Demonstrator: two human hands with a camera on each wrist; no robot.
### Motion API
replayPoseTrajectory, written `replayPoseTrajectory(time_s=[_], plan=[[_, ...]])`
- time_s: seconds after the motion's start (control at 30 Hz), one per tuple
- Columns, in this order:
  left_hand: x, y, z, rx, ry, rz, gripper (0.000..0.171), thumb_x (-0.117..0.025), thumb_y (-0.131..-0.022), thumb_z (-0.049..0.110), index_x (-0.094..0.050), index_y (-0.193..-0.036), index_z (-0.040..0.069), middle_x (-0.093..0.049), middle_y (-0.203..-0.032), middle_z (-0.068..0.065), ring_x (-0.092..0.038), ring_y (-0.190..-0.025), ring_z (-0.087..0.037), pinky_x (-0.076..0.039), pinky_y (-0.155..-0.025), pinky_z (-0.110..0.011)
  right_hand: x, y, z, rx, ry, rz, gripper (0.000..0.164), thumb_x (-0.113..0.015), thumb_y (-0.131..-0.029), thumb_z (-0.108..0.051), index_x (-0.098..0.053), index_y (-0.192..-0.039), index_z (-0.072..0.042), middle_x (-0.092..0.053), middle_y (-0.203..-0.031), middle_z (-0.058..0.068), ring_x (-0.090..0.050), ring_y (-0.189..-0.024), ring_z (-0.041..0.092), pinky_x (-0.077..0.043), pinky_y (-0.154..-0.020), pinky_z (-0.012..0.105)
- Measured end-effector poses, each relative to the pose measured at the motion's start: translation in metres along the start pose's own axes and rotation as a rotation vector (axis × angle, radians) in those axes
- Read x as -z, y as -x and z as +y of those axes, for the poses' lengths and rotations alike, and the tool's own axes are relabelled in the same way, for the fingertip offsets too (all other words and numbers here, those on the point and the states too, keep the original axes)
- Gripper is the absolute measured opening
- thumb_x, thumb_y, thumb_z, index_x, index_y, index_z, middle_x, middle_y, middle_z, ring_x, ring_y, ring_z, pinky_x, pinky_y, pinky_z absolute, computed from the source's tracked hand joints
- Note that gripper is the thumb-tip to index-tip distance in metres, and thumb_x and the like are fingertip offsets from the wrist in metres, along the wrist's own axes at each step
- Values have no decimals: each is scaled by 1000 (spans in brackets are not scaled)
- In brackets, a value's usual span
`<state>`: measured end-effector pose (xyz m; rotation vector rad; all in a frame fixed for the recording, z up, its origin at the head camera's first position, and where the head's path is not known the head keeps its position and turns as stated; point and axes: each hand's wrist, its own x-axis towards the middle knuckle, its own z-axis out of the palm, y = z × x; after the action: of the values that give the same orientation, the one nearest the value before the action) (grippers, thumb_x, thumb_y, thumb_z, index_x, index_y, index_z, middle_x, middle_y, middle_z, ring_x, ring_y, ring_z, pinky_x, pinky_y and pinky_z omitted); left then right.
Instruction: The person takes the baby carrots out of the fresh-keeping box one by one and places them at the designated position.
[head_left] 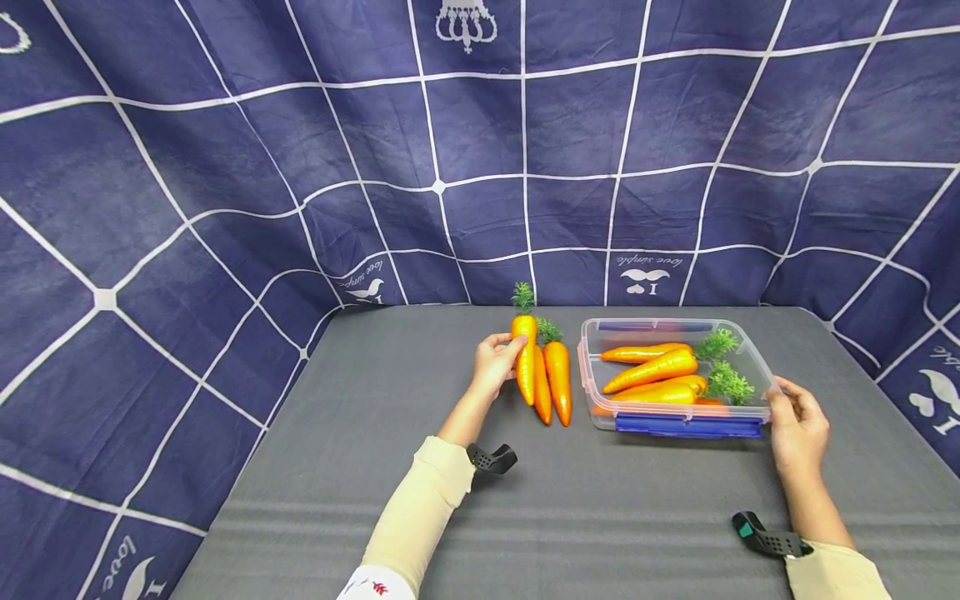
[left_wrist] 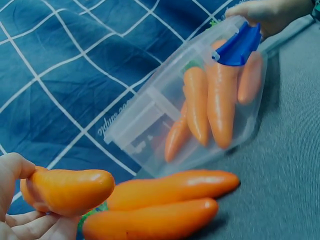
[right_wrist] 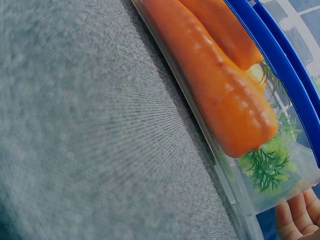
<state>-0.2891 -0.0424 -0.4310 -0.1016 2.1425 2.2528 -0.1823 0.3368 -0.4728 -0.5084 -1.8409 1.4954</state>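
Observation:
My left hand (head_left: 495, 364) pinches an orange carrot (head_left: 527, 375) near its thick end, its green top (head_left: 522, 297) pointing away from me. In the left wrist view this carrot (left_wrist: 75, 190) is raised beside two others. Those two carrots (head_left: 558, 383) lie side by side on the grey surface, just right of my left hand. To their right stands a clear plastic container (head_left: 652, 409) with several carrots (head_left: 651, 370) inside, their leafy tops towards the right. My right hand (head_left: 801, 427) holds the container's right end, thumb at the rim and fingers around the outside.
A blue clip (head_left: 688, 426) runs along the container's near side. The grey tabletop (head_left: 570, 517) reaches back to a navy curtain (head_left: 480, 208) with white grid lines, which also hangs at both sides. Black straps (head_left: 772, 537) sit at the wrists.

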Motion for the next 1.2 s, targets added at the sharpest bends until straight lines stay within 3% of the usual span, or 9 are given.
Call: replayPoseTrajectory(time_s=[0.37, 0.93, 1.03, 1.2], plan=[[15, -4, -21, 27, -60, 61, 45, -70, -88, 23, -57, -120, -6, -62, -85, -10, -61, -65, -13, -56, -57, -29, 0, -1, 2, -3, 12, -1, 31, -52, -91, -7, -64, -94, -36, -55, -68, -27, -46, -58, -5, -35, -55, 10], [19, -5, -32, 62, -162, 109, 43, -71, -86, 22, -59, -115, -8, -67, -91, -16, -63, -65, -15, -56, -54, -30, 0, -3, 3, -18, -13, 8, 32, -54, -91, -7, -65, -94, -36, -55, -65, -25, -46, -57, -5, -35, -54, 9], [18, -5, -33, 38, -239, 136, 40, -72, -84, 22, -61, -110, -7, -69, -90, -16, -65, -64, -17, -56, -54, -29, 0, -3, 3, -11, -8, 5, 31, -53, -91, -7, -65, -95, -36, -54, -65, -25, -45, -57, -5, -35, -54, 9], [19, -4, -32, -32, -546, 205, 35, -74, -81, 29, -69, -96, -2, -70, -85, -12, -65, -72, -23, -53, -65, -31, -1, -3, 4, -2, -26, 2, 32, -53, -91, -5, -65, -95, -34, -56, -67, -25, -45, -56, -5, -36, -54, 9]])
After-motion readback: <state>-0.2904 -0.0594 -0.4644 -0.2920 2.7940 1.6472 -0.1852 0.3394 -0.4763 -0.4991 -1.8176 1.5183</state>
